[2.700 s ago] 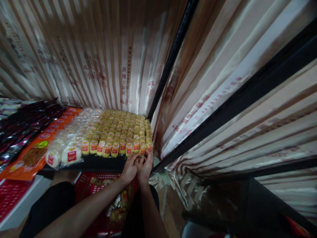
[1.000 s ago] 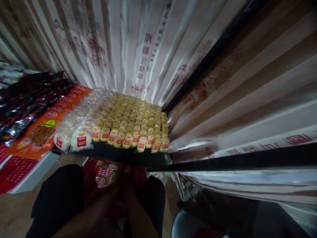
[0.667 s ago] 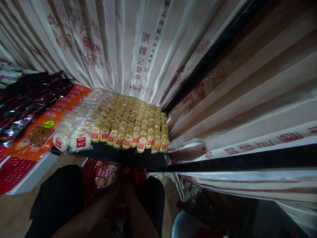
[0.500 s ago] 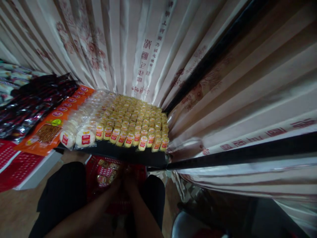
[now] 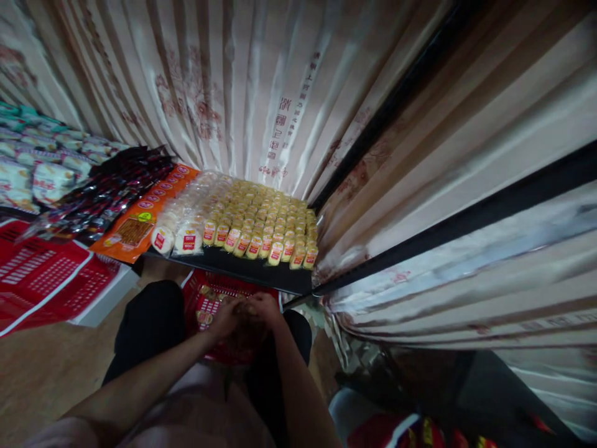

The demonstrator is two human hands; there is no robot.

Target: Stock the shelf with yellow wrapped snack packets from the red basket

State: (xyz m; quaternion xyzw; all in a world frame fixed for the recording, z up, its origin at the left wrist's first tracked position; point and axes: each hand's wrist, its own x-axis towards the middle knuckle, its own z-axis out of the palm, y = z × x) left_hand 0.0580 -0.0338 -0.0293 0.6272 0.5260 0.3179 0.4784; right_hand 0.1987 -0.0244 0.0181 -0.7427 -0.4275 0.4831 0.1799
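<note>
Between my knees sits a red plastic basket (image 5: 247,356) with small wrapped snacks (image 5: 204,318) lying in it. Over the basket, my left hand (image 5: 227,318) and my right hand (image 5: 263,307) are close together with curled fingers. They close around a brownish cluster that looks like more of the small wrapped snacks; dim light and the fingers blur its details. Just beyond the hands, rows of small yellow wrapped cakes (image 5: 261,218) with red labels stand on a black shelf (image 5: 252,269). White wrapped round cakes (image 5: 187,239) stand to their left.
Left along the shelf lie an orange snack packet (image 5: 135,230), dark shiny packets (image 5: 116,193) and white bags (image 5: 53,183). A red and white box (image 5: 56,274) stands at the lower left. Pleated curtains (image 5: 252,81) and a black bar (image 5: 448,233) bound the back and right.
The view has shifted, so the shelf and goods appear farther right and slightly higher. My hands remain together over the basket and now show more clearly.
</note>
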